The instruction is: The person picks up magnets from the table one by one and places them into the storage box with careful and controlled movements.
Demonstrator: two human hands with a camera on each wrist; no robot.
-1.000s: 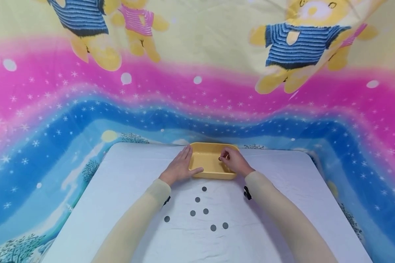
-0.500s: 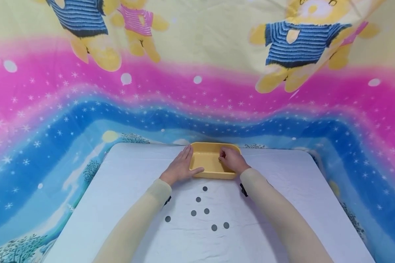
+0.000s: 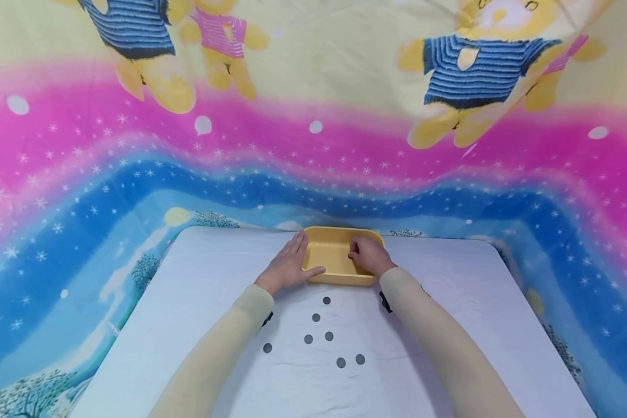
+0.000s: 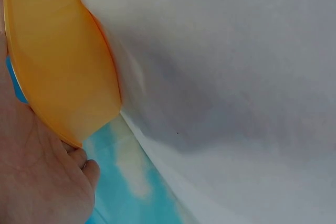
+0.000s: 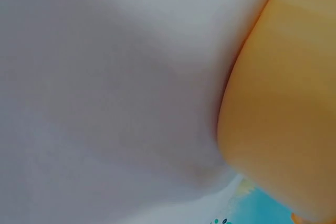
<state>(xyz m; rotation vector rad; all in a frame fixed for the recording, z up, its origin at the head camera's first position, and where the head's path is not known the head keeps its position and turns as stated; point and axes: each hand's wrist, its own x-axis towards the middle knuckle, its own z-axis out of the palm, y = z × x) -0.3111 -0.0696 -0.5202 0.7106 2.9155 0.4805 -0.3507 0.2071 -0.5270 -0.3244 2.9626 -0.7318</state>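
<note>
At the back of the table is a yellow rectangular tray (image 3: 339, 280). My left hand (image 3: 288, 264) lies along its left rim, fingers straight and thumb spread over the front edge. In the left wrist view, the palm (image 4: 39, 171) is against the tray's yellow wall (image 4: 65, 66). Over the tray's right half, my right hand (image 3: 371, 255) pinches a small dark round disc (image 3: 351, 256), mostly hidden by the fingers. Only the tray's outer side (image 5: 278, 103) and the tablecloth show in the right wrist view; the right hand is out of sight there.
Several dark grey round discs (image 3: 329, 336) lie scattered on the white-covered table (image 3: 204, 278) in front of the tray, between the forearms. A curtain (image 3: 313, 174) printed with bears and snowflakes hangs right behind the table.
My right hand has turned a little and its forearm has shifted slightly left, while the disc stays at its fingertips. The left hand keeps its place on the tray.
</note>
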